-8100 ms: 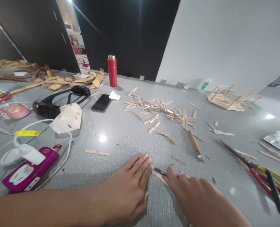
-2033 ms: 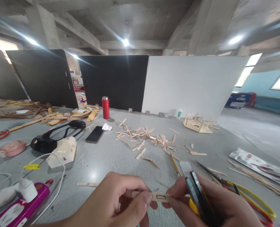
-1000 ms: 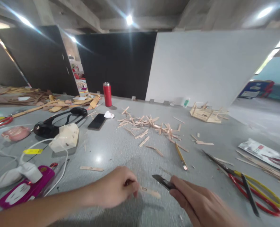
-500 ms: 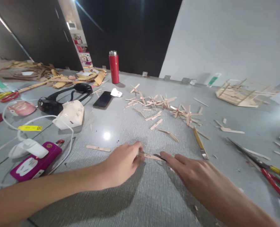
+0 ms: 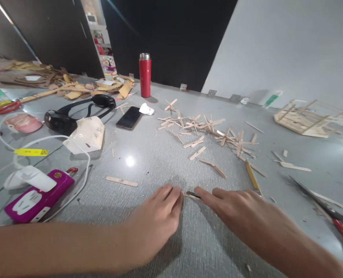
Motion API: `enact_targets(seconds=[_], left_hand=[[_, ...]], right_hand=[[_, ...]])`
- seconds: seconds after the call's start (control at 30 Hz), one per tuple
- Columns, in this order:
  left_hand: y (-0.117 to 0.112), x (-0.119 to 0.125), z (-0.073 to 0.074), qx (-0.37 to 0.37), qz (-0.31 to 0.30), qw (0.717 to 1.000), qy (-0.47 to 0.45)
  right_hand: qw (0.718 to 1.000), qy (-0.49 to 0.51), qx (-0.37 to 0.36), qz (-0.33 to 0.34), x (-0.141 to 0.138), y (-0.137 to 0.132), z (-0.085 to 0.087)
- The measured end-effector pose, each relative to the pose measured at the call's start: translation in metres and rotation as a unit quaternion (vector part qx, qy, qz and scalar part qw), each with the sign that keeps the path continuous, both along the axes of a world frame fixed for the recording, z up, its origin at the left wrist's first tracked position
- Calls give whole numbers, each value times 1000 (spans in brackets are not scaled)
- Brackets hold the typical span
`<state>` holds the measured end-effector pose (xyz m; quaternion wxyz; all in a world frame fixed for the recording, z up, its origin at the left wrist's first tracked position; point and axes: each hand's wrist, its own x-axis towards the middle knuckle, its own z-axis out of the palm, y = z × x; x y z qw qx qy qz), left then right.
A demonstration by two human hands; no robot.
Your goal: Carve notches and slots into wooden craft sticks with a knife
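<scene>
My left hand [image 5: 159, 216] pinches a wooden craft stick [image 5: 190, 197] just above the grey tabletop, its fingers covering most of the stick. A thin dark blade [image 5: 193, 194] lies along the stick's exposed end, its tip close to my left fingertips. My right hand [image 5: 243, 216] is closed on the blade's other end, with the index finger stretched along it; any handle is hidden under the palm. To the left, a single craft stick [image 5: 122, 181] lies flat on the table. Beyond my hands spreads a loose pile of sticks and broken pieces [image 5: 200, 124].
Near my right hand lies a yellow-handled cutter [image 5: 252, 177], with scissors [image 5: 324, 204] farther right. A wooden stick frame [image 5: 301, 129] stands at the back right. A red bottle [image 5: 145, 79], phone [image 5: 129, 118], black headset [image 5: 59, 122] and purple device [image 5: 41, 197] with cable occupy the left side.
The stick's slotted face showed between my hands before; now little of it is visible. My left fingers and the blade are closer together. The whole view has shifted slightly.
</scene>
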<state>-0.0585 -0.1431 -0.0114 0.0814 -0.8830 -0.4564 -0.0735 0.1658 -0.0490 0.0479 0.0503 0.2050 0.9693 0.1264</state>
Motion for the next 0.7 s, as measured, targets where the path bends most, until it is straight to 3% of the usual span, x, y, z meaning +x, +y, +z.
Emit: enact_targets(seconds=[0.43, 0.7], left_hand=[[1, -2, 6, -28, -32, 998, 46], [-2, 0, -6, -9, -11, 999, 41]], right_hand=[[997, -47, -37, 41, -5, 15, 5], [997, -17, -52, 51, -7, 11, 8]])
